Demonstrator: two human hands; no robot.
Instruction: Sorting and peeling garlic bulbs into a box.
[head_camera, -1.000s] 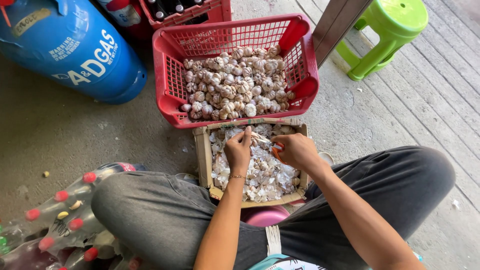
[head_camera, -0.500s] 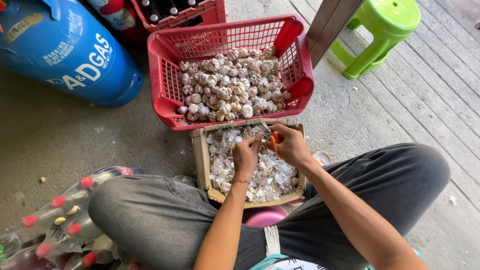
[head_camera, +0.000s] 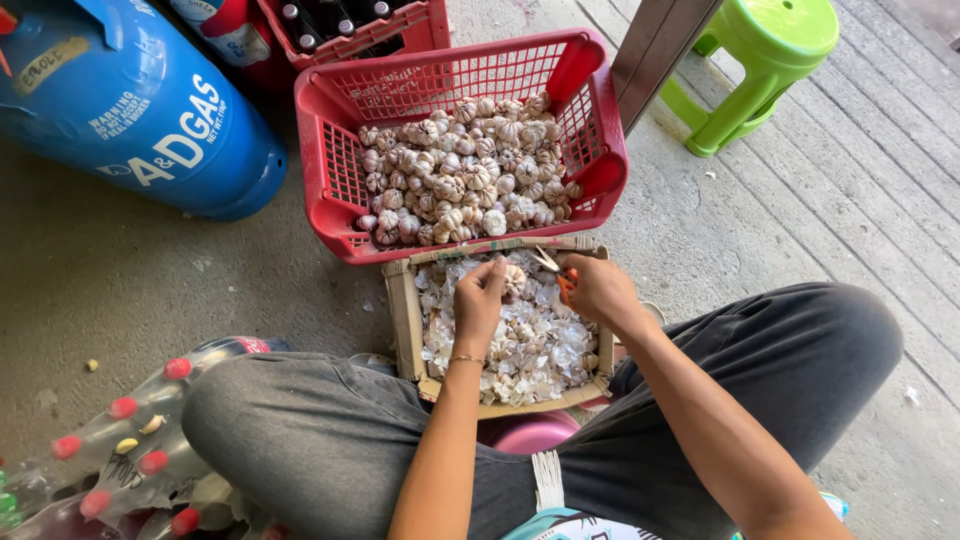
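Over the cardboard box (head_camera: 405, 320) of papery peelings, the left hand (head_camera: 480, 300) pinched a garlic bulb (head_camera: 514, 278) while the right hand (head_camera: 597, 290) gripped small orange-handled scissors (head_camera: 556, 272) at it, seemingly mid-trim, near the red basket (head_camera: 340, 170).

Left hand (head_camera: 481, 296) reached forward, palm down, fingers curled tight, fingertips pinched together at front. Thin bracelet sat on left wrist. Left forearm ran straight back toward body. Right hand (head_camera: 594, 288) sat just right of left fingers, knuckles up, fingers bent and closed, thumb toward left fingertips. Right forearm angled back and rightward. Both hands close together, fingertips nearly meeting. Knees bent wide either side of forearms.
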